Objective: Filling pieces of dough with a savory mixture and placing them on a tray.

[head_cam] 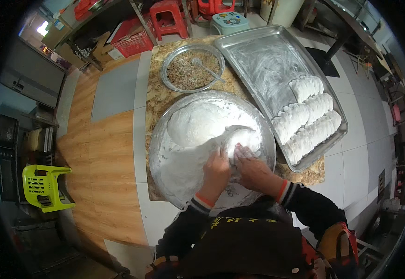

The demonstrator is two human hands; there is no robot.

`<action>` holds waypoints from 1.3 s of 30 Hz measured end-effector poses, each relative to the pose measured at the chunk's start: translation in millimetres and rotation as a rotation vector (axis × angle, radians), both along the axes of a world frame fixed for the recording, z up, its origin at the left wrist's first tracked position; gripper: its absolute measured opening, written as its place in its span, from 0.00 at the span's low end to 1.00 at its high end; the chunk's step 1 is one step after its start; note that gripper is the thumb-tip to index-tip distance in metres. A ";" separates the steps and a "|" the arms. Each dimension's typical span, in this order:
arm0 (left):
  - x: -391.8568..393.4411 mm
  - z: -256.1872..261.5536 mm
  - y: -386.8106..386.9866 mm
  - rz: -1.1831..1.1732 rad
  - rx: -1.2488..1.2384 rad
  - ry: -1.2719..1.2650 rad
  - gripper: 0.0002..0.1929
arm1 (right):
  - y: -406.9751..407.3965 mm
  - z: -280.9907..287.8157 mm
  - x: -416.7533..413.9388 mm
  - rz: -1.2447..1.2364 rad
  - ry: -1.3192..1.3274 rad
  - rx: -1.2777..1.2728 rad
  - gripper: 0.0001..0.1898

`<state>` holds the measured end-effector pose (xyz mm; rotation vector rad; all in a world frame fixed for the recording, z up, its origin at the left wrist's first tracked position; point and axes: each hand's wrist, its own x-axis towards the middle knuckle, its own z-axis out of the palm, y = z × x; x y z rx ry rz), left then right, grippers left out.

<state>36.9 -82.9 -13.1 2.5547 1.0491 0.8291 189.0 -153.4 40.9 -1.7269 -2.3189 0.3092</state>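
Note:
My left hand [217, 171] and my right hand [253, 170] are close together over a wide metal basin [156, 167], their fingers dusted white. Both have hold of the near end of a floury dough lump [243, 137] at the basin's right side. What lies between the fingertips is partly hidden. A larger, rounded mound of dough [192, 123] rests in the basin behind them, with loose white flour [178, 171] around it. Beyond the basin stands a metal bowl of chopped filling [185, 71], a metal spoon [207, 69] lying in it.
To the right, a metal tray [258, 59] overhangs the stone-patterned tabletop [157, 101] and holds rows of white dumplings [310, 136] at its near end. A green plastic chair [45, 188] stands at left. Red stools [169, 19] and a red crate [132, 38] are at the back.

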 end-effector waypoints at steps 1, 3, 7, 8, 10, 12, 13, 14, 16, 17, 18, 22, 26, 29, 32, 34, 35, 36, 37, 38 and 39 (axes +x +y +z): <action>-0.1 5.5 -0.9 0.047 -0.159 0.025 0.29 | 5.4 -5.4 -4.6 0.001 -0.122 0.066 0.28; -3.4 29.4 3.2 0.045 -0.345 -0.022 0.30 | 15.1 -20.4 -2.2 0.004 -0.093 0.010 0.29; -14.6 24.1 6.0 0.107 -0.736 -0.296 0.33 | 47.1 0.7 30.9 0.276 -0.032 -0.108 0.27; -23.8 16.1 6.7 0.127 -0.728 -0.296 0.33 | 53.4 23.6 36.5 0.119 0.279 -0.419 0.22; -28.7 15.0 2.3 0.101 -0.544 -0.219 0.34 | 50.6 38.6 47.8 -0.121 0.303 -0.145 0.19; -24.1 23.6 6.1 0.122 -0.669 -0.227 0.33 | 53.5 19.5 55.5 -0.198 0.361 0.064 0.21; -18.5 29.3 7.7 0.144 -0.793 -0.232 0.32 | 55.9 -7.9 61.0 -0.234 0.278 0.055 0.22; -16.2 29.1 7.6 0.139 -0.790 -0.233 0.32 | 58.3 -21.8 62.6 -0.260 0.199 0.043 0.25; -16.6 21.6 9.1 0.172 -0.628 -0.200 0.30 | 56.7 -16.0 54.2 -0.243 0.356 0.056 0.26; -15.9 17.9 12.5 0.176 -0.627 -0.201 0.30 | 53.8 -11.8 51.3 -0.236 0.510 0.067 0.28; -20.1 12.8 16.4 0.163 -0.678 -0.252 0.27 | 51.5 22.8 39.3 -0.319 0.649 -0.191 0.27; -18.8 10.1 31.4 0.168 -0.962 -0.281 0.23 | 18.1 46.2 9.9 -0.271 0.620 -0.367 0.30; -13.4 7.6 40.3 0.108 -0.779 -0.281 0.21 | -8.4 7.7 -28.7 0.022 -0.056 0.092 0.31; -12.4 13.0 33.8 0.192 -0.804 -0.303 0.21 | -2.4 -16.8 -37.5 -0.070 -0.157 0.157 0.28; -19.6 22.8 26.9 0.187 -1.107 -0.553 0.21 | 16.2 -3.0 -26.0 -0.045 -0.136 0.048 0.26; -34.1 17.4 4.0 0.201 -1.150 -0.649 0.20 | 31.5 38.0 1.8 -0.176 0.274 -0.579 0.24; -37.6 16.6 -6.1 0.205 -1.201 -0.734 0.20 | 33.1 34.9 10.7 -0.165 0.273 -0.578 0.24; -36.1 32.3 -12.7 0.213 -1.286 -0.798 0.22 | 32.8 25.2 20.8 -0.225 0.308 -0.286 0.25; -36.9 35.0 -13.7 0.211 -1.281 -0.801 0.22 | 32.9 13.8 28.4 -0.280 0.338 0.014 0.28; -38.1 37.3 -14.8 0.164 -1.397 -0.836 0.22 | 31.8 -2.1 34.4 -0.141 0.257 0.060 0.32; -38.2 39.6 -12.2 0.115 -1.507 -0.870 0.23 | 31.3 -12.1 29.0 -0.137 0.257 0.069 0.32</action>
